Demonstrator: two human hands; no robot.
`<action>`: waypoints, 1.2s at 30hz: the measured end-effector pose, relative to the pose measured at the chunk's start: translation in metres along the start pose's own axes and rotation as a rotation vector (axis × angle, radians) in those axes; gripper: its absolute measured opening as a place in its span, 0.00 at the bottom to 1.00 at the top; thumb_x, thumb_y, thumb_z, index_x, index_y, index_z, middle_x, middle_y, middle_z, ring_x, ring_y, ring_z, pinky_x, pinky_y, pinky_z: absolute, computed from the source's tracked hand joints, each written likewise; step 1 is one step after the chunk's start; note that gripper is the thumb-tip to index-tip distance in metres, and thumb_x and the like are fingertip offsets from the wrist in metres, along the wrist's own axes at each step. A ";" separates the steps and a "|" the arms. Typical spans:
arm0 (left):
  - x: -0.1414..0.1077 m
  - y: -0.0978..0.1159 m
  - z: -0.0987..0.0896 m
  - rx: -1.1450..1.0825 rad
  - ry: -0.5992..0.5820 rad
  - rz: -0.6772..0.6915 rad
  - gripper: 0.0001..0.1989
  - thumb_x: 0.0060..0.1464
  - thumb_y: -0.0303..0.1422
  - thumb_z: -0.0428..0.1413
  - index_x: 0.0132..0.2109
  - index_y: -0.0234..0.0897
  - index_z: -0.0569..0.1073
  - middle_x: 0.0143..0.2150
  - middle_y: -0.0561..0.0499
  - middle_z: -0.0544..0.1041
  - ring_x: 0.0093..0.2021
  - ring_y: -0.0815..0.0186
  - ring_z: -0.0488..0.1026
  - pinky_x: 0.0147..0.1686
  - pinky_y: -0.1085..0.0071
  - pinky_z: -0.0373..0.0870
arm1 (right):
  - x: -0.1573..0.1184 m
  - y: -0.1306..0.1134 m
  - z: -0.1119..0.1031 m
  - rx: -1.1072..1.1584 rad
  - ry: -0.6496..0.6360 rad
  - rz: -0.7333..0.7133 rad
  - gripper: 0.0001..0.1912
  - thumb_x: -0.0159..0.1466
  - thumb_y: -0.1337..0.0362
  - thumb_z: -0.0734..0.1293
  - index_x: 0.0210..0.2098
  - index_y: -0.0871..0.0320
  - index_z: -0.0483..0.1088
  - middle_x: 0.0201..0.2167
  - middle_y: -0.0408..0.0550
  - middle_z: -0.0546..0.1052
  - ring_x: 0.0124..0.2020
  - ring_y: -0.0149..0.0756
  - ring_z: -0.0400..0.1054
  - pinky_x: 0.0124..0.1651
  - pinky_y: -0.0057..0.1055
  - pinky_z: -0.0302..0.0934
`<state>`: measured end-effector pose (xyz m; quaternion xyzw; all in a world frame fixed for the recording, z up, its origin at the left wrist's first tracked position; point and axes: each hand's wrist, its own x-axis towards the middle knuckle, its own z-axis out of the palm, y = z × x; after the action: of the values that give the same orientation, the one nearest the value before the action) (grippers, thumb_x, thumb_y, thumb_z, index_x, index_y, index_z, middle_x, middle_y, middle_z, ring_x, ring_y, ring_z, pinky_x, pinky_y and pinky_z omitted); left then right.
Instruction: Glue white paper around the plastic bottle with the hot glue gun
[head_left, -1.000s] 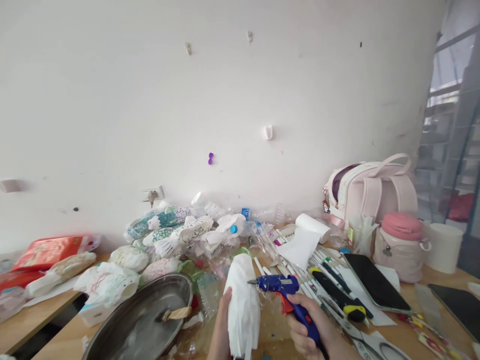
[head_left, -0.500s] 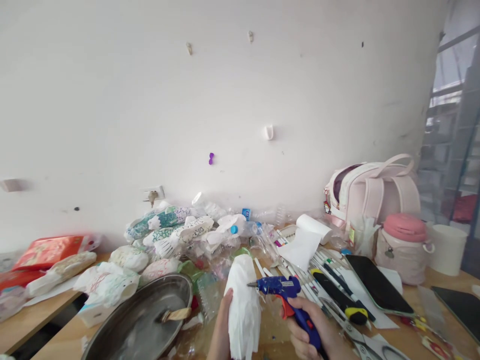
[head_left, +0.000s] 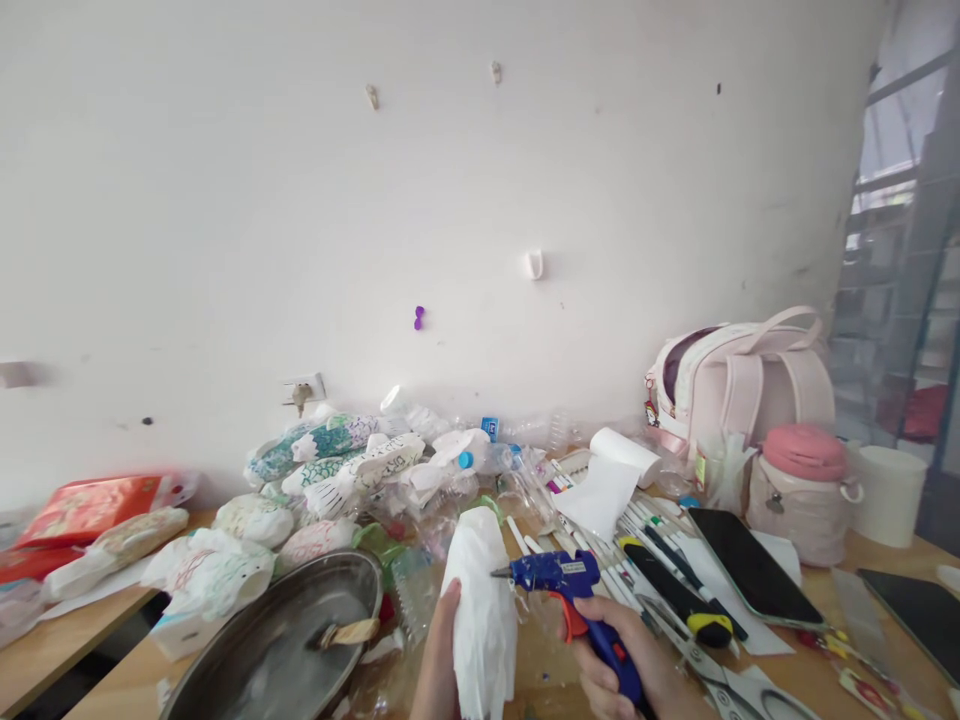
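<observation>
My left hand [head_left: 441,655] is wrapped round the left side of a white paper-covered form [head_left: 482,610], held upright over the table. A blue glue gun [head_left: 555,570] with an orange trigger is gripped in my right hand [head_left: 611,655], to the right of the form. Its metal tip points left and lies in front of the white surface in this view; whether it touches cannot be made out. The fingers of my right hand close round the handle near the trigger.
A metal basin [head_left: 281,640] with a wooden-handled brush [head_left: 349,632] lies left. Behind are decorated paper-wrapped bottles [head_left: 337,437]. On the right are pens, a paper roll [head_left: 626,456], scissors [head_left: 724,685], a phone [head_left: 754,565] and a pink backpack [head_left: 780,390].
The whole view has shifted slightly, so most things appear a little further left. Both hands keep their holds, and the glue gun and white form stay in nearly the same relation.
</observation>
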<state>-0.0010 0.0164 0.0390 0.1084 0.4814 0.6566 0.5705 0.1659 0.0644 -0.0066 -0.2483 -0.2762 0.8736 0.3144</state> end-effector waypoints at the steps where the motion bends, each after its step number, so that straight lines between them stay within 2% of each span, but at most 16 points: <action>1: -0.001 0.000 0.001 0.012 0.003 -0.004 0.23 0.52 0.39 0.55 0.52 0.29 0.71 0.37 0.43 0.82 0.43 0.51 0.77 0.47 0.60 0.70 | 0.002 0.002 -0.001 -0.019 -0.014 0.022 0.18 0.49 0.52 0.64 0.22 0.63 0.72 0.02 0.34 0.57 0.03 0.23 0.46 0.07 0.20 0.38; 4: -0.004 0.004 0.004 -0.004 0.034 0.044 0.22 0.55 0.39 0.52 0.53 0.30 0.70 0.37 0.44 0.82 0.45 0.53 0.76 0.50 0.62 0.68 | 0.004 0.004 -0.001 -0.039 -0.025 0.040 0.18 0.48 0.51 0.64 0.21 0.62 0.72 0.02 0.34 0.56 0.03 0.23 0.45 0.06 0.20 0.38; 8: -0.003 0.007 0.005 -0.038 0.037 0.058 0.23 0.56 0.38 0.50 0.55 0.28 0.68 0.36 0.43 0.82 0.46 0.53 0.76 0.51 0.62 0.67 | 0.000 0.001 0.004 -0.014 0.063 -0.049 0.17 0.46 0.52 0.66 0.21 0.62 0.71 0.02 0.34 0.56 0.03 0.22 0.45 0.06 0.19 0.34; 10: 0.000 0.006 0.003 -0.023 0.039 0.062 0.24 0.55 0.38 0.52 0.55 0.28 0.67 0.37 0.43 0.82 0.46 0.52 0.75 0.51 0.61 0.67 | -0.001 0.000 0.007 -0.024 0.074 -0.042 0.17 0.44 0.52 0.67 0.20 0.62 0.72 0.01 0.34 0.57 0.02 0.22 0.46 0.06 0.19 0.34; 15: 0.004 -0.001 -0.002 -0.004 0.020 0.097 0.25 0.52 0.38 0.55 0.55 0.30 0.67 0.40 0.43 0.81 0.45 0.51 0.76 0.48 0.59 0.69 | 0.001 0.004 0.004 -0.075 0.000 0.043 0.18 0.44 0.52 0.67 0.22 0.63 0.72 0.02 0.36 0.59 0.02 0.24 0.49 0.06 0.20 0.37; 23: -0.002 0.000 0.002 -0.035 -0.038 0.039 0.26 0.53 0.42 0.53 0.53 0.26 0.69 0.36 0.40 0.82 0.44 0.49 0.76 0.44 0.60 0.72 | 0.003 0.007 -0.002 -0.087 -0.062 0.016 0.18 0.46 0.53 0.66 0.23 0.64 0.71 0.02 0.36 0.60 0.03 0.24 0.49 0.07 0.21 0.35; 30: 0.008 -0.003 -0.006 -0.066 0.001 0.106 0.26 0.53 0.37 0.54 0.58 0.34 0.65 0.47 0.44 0.79 0.50 0.55 0.73 0.49 0.65 0.68 | 0.002 0.004 -0.001 -0.090 -0.077 -0.010 0.18 0.47 0.52 0.66 0.23 0.63 0.71 0.03 0.35 0.60 0.03 0.23 0.49 0.08 0.21 0.36; 33: 0.008 -0.003 -0.007 -0.066 -0.031 0.052 0.26 0.52 0.40 0.55 0.57 0.33 0.66 0.43 0.43 0.80 0.47 0.53 0.75 0.48 0.63 0.70 | 0.003 0.006 0.000 -0.090 -0.081 0.003 0.18 0.47 0.51 0.65 0.22 0.63 0.71 0.03 0.35 0.59 0.03 0.23 0.49 0.08 0.21 0.35; 36: 0.006 -0.002 -0.008 -0.040 -0.012 0.025 0.25 0.51 0.41 0.55 0.54 0.30 0.69 0.40 0.41 0.81 0.45 0.49 0.76 0.47 0.58 0.70 | 0.003 0.006 0.001 -0.087 -0.088 -0.020 0.19 0.46 0.51 0.66 0.23 0.64 0.71 0.02 0.35 0.58 0.03 0.23 0.47 0.07 0.21 0.35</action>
<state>-0.0070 0.0171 0.0316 0.1068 0.4632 0.6724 0.5673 0.1613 0.0626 -0.0106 -0.2206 -0.3300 0.8676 0.2995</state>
